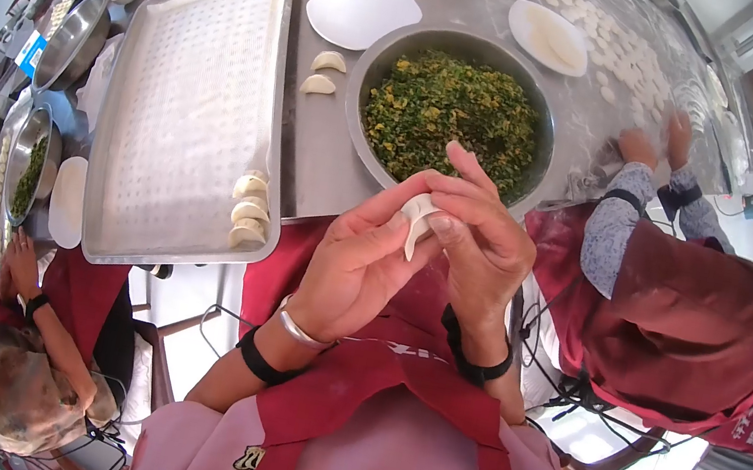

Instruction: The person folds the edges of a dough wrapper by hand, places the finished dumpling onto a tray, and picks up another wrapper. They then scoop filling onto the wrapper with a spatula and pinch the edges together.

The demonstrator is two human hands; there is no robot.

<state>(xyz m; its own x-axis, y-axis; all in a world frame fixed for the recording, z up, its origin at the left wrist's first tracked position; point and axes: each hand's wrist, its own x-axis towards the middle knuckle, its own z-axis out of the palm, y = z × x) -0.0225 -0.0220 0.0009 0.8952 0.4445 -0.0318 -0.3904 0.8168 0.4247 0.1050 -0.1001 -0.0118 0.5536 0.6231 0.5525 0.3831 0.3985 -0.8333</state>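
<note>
A white dumpling point(417, 220) is pinched between my two hands, just in front of a steel bowl point(357, 96). My left hand point(353, 266) grips its left side with thumb and fingers. On the right side, my right hand point(485, 249) presses the dough with its thumb, and one finger points upward. Chopped green and yellow filling point(449, 112) fills much of the bowl. Two finished dumplings point(322, 73) lie on the table left of the bowl. Several more dumplings point(250, 211) stand in a row at the near right corner of a perforated metal tray point(185, 121).
A white plate point(363, 13) sits behind the bowl, and another plate point(547, 37) is to its right. Many dough wrappers point(620, 52) spread over the floured table at the back right. A co-worker's hands point(659, 144) rest there. Another person point(33, 356) works at the left.
</note>
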